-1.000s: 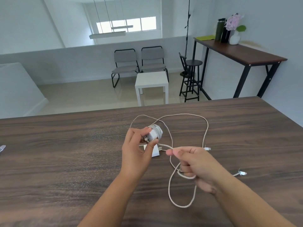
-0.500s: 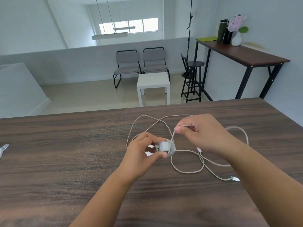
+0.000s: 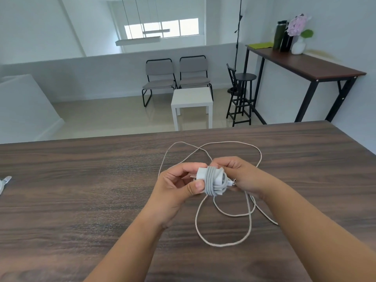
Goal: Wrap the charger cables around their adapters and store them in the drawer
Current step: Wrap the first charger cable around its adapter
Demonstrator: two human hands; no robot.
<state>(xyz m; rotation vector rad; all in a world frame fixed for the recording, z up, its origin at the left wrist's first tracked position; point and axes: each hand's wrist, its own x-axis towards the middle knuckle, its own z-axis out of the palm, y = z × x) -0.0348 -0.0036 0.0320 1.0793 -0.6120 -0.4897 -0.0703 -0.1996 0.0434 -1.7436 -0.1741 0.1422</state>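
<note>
A white adapter (image 3: 202, 172) with several turns of pale cable wound around it is held above the dark wooden table (image 3: 81, 200). My left hand (image 3: 175, 186) pinches the adapter's left end between thumb and fingers. My right hand (image 3: 242, 176) grips the cable at the adapter's right side. The loose rest of the cable (image 3: 203, 231) lies in loops on the table below and beyond my hands. A second white adapter is mostly hidden behind my left hand. No drawer is in view.
A small white connector (image 3: 5, 181) lies at the table's far left edge. Beyond the table's far edge are two grey chairs (image 3: 177, 78), a white side table (image 3: 191, 102), a black stool (image 3: 242, 94) and a tall desk (image 3: 305, 66) with bottles and flowers.
My right hand has swung the cable from below, over the top, and in against the adapter. More turns of cable now sit on the adapter, and the loose loops have shrunk.
</note>
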